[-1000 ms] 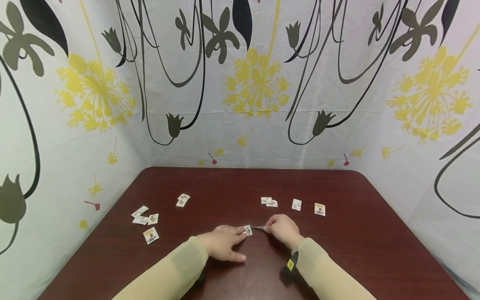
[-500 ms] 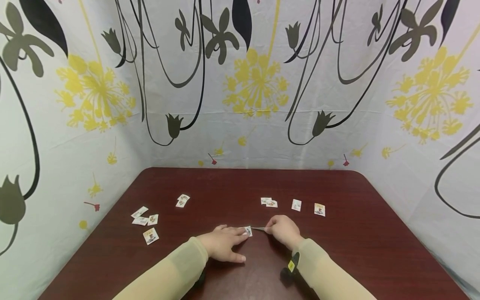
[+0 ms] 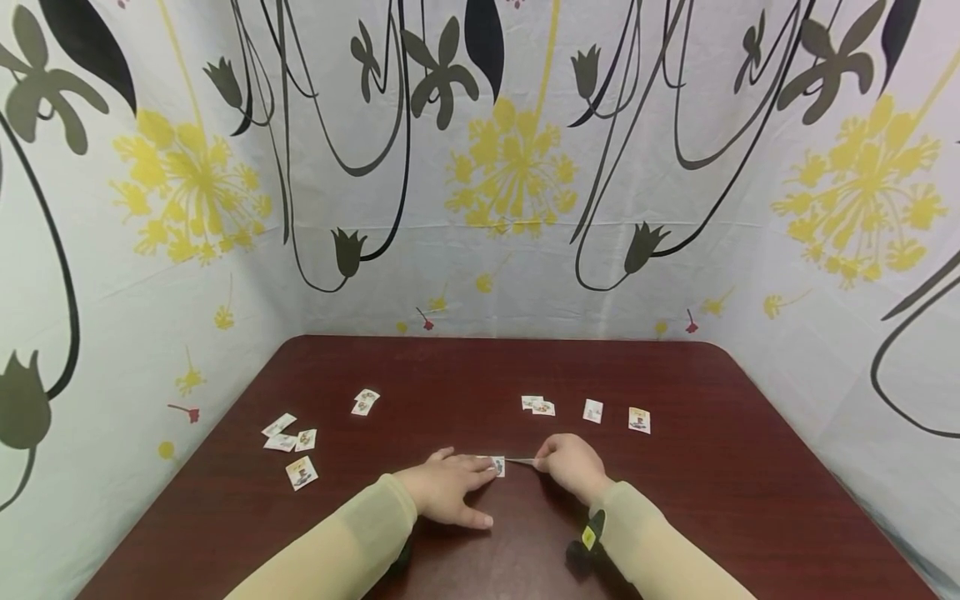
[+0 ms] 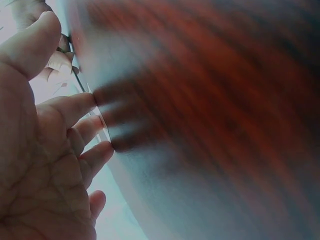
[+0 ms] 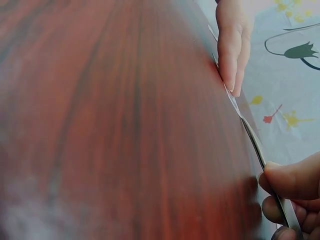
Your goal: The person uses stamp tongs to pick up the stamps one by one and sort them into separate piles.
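Note:
Small white printed paper pieces lie on the table. Flat under the fingertips of my left hand (image 3: 450,487), one such piece (image 3: 498,467) shows its printed end past the fingers. That hand lies palm down with fingers straight, pressing on the paper. My right hand (image 3: 572,467) pinches a pair of thin metal tweezers (image 5: 255,145) between thumb and fingers. Their tips reach the right edge of the paper, close to the left fingertips; whether they grip it I cannot tell. In the left wrist view, the left fingertips (image 4: 92,100) touch the table edge-on, with the paper mostly hidden.
Several more paper pieces (image 3: 281,440) lie at the left, with an overlapping pair (image 3: 363,402) farther back. Others (image 3: 538,404) lie at the back right, including a yellow-topped one (image 3: 640,419). A flower-printed cloth (image 3: 495,283) surrounds the dark red table (image 3: 450,375).
My right hand has shifted slightly right and toward me with the tweezers. The paper's visible end now lies a little straighter. The left hand has stayed in place.

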A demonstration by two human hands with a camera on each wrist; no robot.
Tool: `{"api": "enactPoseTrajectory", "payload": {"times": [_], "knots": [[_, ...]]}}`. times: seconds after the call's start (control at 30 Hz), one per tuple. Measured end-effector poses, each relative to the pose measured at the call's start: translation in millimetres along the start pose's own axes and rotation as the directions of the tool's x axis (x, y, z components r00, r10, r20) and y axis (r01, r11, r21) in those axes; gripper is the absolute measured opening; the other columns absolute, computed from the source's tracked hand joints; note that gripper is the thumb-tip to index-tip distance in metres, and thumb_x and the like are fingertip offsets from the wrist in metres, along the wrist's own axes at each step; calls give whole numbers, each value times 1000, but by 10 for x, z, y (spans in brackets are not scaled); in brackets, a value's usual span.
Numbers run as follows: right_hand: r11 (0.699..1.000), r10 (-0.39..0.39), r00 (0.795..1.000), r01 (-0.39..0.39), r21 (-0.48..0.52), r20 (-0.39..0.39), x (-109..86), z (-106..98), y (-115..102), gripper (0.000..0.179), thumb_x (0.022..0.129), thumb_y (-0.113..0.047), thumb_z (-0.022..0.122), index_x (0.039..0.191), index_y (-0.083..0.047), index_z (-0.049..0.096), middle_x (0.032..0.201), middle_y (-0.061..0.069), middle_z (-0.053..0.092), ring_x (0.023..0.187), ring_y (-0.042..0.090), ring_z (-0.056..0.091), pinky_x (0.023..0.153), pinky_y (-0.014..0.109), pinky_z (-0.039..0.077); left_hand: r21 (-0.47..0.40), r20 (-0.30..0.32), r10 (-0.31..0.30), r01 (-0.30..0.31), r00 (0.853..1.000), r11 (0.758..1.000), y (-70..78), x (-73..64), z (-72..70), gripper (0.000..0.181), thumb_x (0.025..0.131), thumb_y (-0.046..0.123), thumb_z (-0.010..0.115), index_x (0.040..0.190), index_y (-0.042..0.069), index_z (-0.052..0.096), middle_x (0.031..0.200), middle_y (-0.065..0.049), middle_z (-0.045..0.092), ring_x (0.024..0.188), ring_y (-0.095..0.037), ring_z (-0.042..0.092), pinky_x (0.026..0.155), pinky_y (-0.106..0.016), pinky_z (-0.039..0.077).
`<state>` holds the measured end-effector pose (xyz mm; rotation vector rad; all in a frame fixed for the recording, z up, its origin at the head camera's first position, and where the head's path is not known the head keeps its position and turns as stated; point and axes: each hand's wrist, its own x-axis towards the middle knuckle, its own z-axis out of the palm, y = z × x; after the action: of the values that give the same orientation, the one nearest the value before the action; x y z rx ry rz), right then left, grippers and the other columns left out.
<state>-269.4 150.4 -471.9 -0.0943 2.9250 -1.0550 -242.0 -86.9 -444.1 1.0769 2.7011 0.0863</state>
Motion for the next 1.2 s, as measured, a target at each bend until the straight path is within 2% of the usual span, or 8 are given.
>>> {"api": "enactPoseTrajectory", "payload": {"times": [0.17,0.43,0.87,1.2], "knots": [[1000,1,1000,-1,-3,-4,-14,9,29,12,81,-17,73,70,-18,69,75,-7,62,70,14,53,66,36,44,4,7,-11,11,1000,1000,-5,16,16,77,86,66,54,148,21,41,153,4,34,141,-15,29,114,-49,17],[1000,-12,1000,12,13,-8,-19,10,62,12,80,-17,74,69,-18,68,74,-7,62,68,14,53,65,35,43,36,-10,4,-4,1000,999,31,7,7,78,87,63,56,147,15,43,150,1,39,139,-16,33,114,-44,21],[1000,-12,1000,12,12,5,-67,-53,36,12,78,-17,75,68,-18,69,73,-8,62,67,13,52,62,32,43,31,-5,14,-14,1000,999,33,12,-3,79,86,66,55,147,18,42,152,2,37,140,-15,31,115,-46,19],[1000,-7,999,6,29,47,50,-17,4,12,79,-17,73,68,-17,69,75,-7,64,67,15,54,62,33,44,-1,-1,4,-4,1000,1000,30,6,-9,77,87,64,56,147,19,42,152,2,36,140,-16,31,114,-48,20]]}}
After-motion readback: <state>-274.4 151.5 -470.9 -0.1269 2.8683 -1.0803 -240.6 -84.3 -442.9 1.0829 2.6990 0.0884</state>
